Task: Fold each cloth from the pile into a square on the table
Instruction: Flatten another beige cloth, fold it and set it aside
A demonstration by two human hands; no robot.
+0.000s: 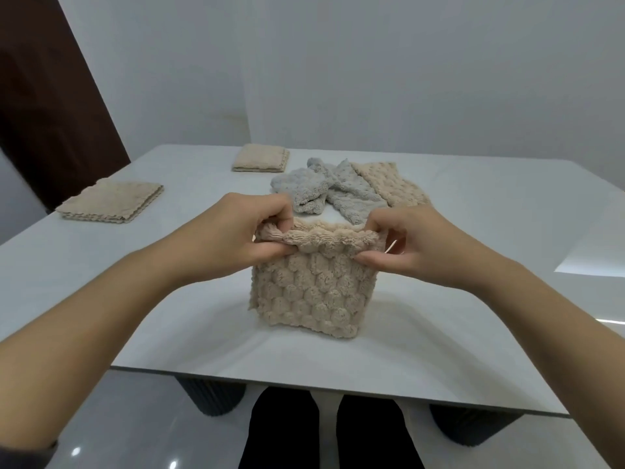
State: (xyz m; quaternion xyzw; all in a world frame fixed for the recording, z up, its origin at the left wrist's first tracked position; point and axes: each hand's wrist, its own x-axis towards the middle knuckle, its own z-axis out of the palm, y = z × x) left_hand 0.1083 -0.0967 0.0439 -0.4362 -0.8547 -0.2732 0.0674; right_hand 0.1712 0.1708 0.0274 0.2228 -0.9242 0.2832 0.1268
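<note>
Now left hand, right hand raised, each grip pinching beige cloth top corners.

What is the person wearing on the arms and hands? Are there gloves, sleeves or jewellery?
No gloves: the left hand and the right hand are bare, with no ring, watch or bracelet visible. Both forearms are uncovered. A dark grey sleeve shows only on the left arm, in the bottom-left corner; no sleeve is in view on the right arm.

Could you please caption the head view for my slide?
Left hand and right hand pinch the beige cloth by its top edge, unfolded pile behind.
</note>
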